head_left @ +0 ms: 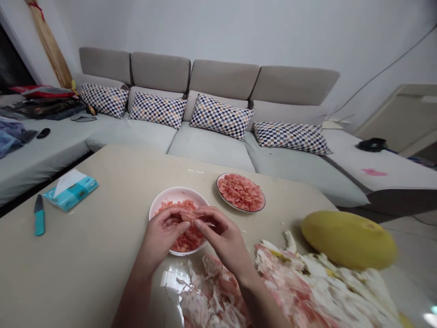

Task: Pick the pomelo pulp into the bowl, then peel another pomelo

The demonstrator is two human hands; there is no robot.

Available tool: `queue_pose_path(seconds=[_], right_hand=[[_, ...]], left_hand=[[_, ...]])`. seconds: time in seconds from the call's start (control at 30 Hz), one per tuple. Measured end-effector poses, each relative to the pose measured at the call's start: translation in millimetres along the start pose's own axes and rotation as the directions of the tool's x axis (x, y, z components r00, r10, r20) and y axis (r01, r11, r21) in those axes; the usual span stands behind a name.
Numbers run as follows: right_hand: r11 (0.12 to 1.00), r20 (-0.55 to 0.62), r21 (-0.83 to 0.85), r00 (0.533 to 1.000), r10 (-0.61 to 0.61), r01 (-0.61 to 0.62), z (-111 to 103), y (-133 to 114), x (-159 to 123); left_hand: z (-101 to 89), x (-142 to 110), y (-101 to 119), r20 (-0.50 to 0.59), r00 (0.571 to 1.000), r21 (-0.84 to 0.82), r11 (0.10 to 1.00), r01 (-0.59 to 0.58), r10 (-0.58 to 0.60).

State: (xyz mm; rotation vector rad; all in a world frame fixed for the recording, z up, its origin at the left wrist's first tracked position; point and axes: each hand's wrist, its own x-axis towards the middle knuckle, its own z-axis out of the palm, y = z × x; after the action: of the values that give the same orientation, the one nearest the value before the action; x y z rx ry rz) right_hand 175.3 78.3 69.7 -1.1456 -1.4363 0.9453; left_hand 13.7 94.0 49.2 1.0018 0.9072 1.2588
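Note:
My left hand (163,232) and my right hand (225,234) meet over a white bowl (175,193). Between their fingertips they pinch a piece of pink pomelo flesh (188,217). Loose pomelo pulp (187,241) fills part of the bowl below, partly hidden by my hands. Behind and to the right is a dark-rimmed plate (219,187) heaped with more pink pulp (241,192). Torn pomelo membranes (213,294) lie on the table under my right forearm.
A whole yellow-green pomelo (348,239) rests at the right beside a pile of white peel (344,284). Left on the table (85,237) are a teal-handled knife (39,218) and a tissue pack (77,192). A sofa (211,148) with patterned cushions (221,116) stands behind.

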Motion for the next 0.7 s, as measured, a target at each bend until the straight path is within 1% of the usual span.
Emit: queue_pose_path(seconds=[0.07, 0.13, 0.23, 0.3, 0.37, 0.5, 0.6, 0.7], right_hand=[[0.997, -0.024, -0.045, 0.998, -0.055, 0.054, 0.1, -0.3, -0.7], [0.990, -0.033, -0.085, 0.993, -0.113, 0.110, 0.7, -1.8, -1.2], [0.971, -0.021, -0.153, 0.982, -0.188, 0.183, 1.5, -4.4, -1.2], [0.957, -0.008, -0.195, 0.975, -0.223, 0.217, 1.4, -4.9, -0.6], [0.945, 0.000, -0.225, 0.970, -0.243, 0.237, 0.9, -4.2, -0.1], [0.948, 0.016, -0.224, 0.974, -0.228, 0.225, 0.9, -2.5, -0.2], [0.945, 0.028, -0.215, 0.969, -0.245, 0.246, 2.2, -2.8, -0.7], [0.925, 0.022, -0.240, 0.954, -0.298, 0.295, 3.5, -2.7, -1.0]], left_hand=[[-0.4, 0.0, 0.2, -0.027, 1.000, 0.030, 0.999, -0.013, 0.014], [0.2, -0.5, 0.4, -0.021, 0.999, 0.053, 0.998, -0.027, 0.028], [2.2, -1.3, 0.4, 0.003, 0.999, 0.082, 0.995, -0.053, 0.053], [2.9, -1.3, 0.2, -0.002, 0.999, 0.079, 0.996, -0.051, 0.051], [2.3, -1.0, -0.3, -0.014, 0.999, 0.049, 0.998, -0.031, 0.031], [-0.6, -0.7, -0.4, -0.010, 1.000, -0.004, 1.000, -0.001, 0.001], [-1.1, -1.3, 1.0, 0.012, 1.000, 0.003, 1.000, 0.005, -0.005], [-0.1, -1.2, 2.0, 0.011, 1.000, 0.029, 1.000, 0.004, -0.004]])
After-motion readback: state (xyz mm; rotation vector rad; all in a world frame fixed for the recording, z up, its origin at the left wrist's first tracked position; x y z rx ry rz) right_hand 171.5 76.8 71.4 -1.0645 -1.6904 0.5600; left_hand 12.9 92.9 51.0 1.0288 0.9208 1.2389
